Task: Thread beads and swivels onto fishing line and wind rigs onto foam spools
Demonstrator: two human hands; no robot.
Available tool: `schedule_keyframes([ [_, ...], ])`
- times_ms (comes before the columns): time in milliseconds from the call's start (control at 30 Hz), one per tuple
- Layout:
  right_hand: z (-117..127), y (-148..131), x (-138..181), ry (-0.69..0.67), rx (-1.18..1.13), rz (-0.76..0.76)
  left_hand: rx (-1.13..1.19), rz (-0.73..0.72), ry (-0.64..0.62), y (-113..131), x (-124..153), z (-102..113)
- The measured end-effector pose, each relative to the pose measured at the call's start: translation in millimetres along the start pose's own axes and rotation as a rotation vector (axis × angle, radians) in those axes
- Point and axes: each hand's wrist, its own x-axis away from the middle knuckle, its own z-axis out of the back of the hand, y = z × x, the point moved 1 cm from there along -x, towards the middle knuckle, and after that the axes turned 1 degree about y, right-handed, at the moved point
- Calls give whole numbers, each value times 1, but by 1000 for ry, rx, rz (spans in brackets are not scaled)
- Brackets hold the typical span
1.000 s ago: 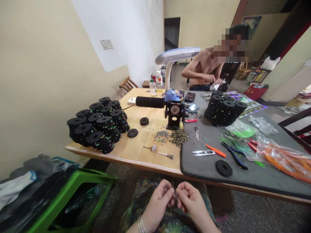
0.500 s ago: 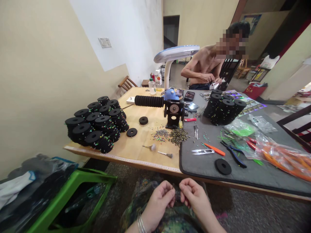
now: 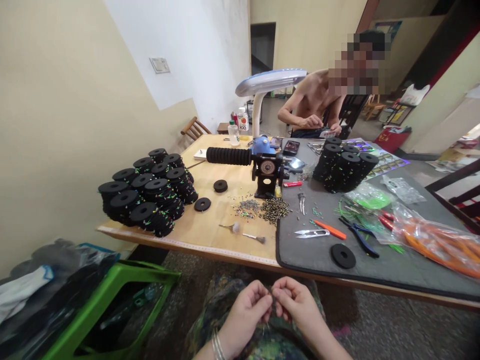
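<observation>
My left hand [image 3: 245,312] and my right hand [image 3: 294,302] are raised over my lap, below the table's front edge. Their fingertips nearly meet and pinch a tiny thin item [image 3: 270,296], perhaps wire or line, too small to tell exactly. Fingers hide most of it. Metal bangles [image 3: 216,346] circle my left wrist. Beneath my hands lies a dark patterned cloth [image 3: 255,342] over my lap.
The wooden table [image 3: 225,240] holds stacks of black foam rings [image 3: 142,195], beads and a hand-crank winder [image 3: 267,167]. A grey mat [image 3: 375,270] holds snips, pliers and bags. A shirtless co-worker [image 3: 311,107] works beyond. A green stool [image 3: 127,285] stands at lower left.
My hands have drawn closer together, with the fingertips nearly meeting. The whole view has drifted slightly left and the table appears a little tilted.
</observation>
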Motion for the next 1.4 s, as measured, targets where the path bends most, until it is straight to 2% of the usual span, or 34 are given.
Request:
schedule_keyframes([
  [367,-5,2,-1,44,-7,26,4,-5,5,0,-2,-1],
  [500,-6,4,-1,79,-21,9,161,36,5,-1,-2,0],
  [633,-7,4,-1,101,-19,0,380,36,-65,2,-1,-1],
  [700,-8,3,0,103,-17,-4,337,-5,-73,2,0,0],
  [767,-10,2,1,101,-16,-11,193,-46,-31,1,-1,1],
  [867,-11,1,2,87,-12,-13,42,-40,22,-3,-2,2],
  [1100,-9,6,1,57,20,-10,48,23,28,-5,-4,3],
  [1267,-9,10,0,-2,47,-41,85,5,105,-4,-5,5],
  [1400,-9,11,1,-5,75,-32,-27,-44,148,0,-5,6],
])
